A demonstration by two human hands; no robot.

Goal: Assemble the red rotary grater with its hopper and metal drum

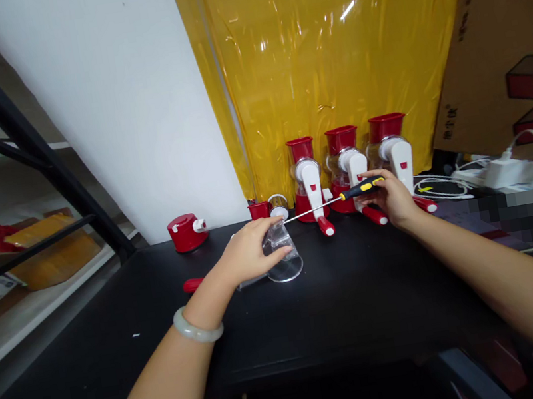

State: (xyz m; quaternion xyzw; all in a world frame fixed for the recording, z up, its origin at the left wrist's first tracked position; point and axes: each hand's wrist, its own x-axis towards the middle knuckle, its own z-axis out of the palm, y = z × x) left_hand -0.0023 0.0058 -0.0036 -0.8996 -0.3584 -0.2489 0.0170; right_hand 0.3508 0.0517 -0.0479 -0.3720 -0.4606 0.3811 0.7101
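Note:
My left hand (249, 251) is closed round a clear plastic housing (283, 256) resting tilted on the black table (315, 313). A pale bangle sits on that wrist. My right hand (390, 197) grips the black-and-yellow handle of a screwdriver (342, 197). Its metal shaft points left, and the tip meets the top of the clear housing. A small red piece (192, 284) lies on the table just left of my left wrist.
Three red-and-white hand-crank grinders (350, 169) stand in a row against yellow plastic sheeting (323, 49). A red base part (185, 232) and a small red cup (259, 210) sit further left. White cables and a power strip (505, 175) lie at right, near cardboard boxes.

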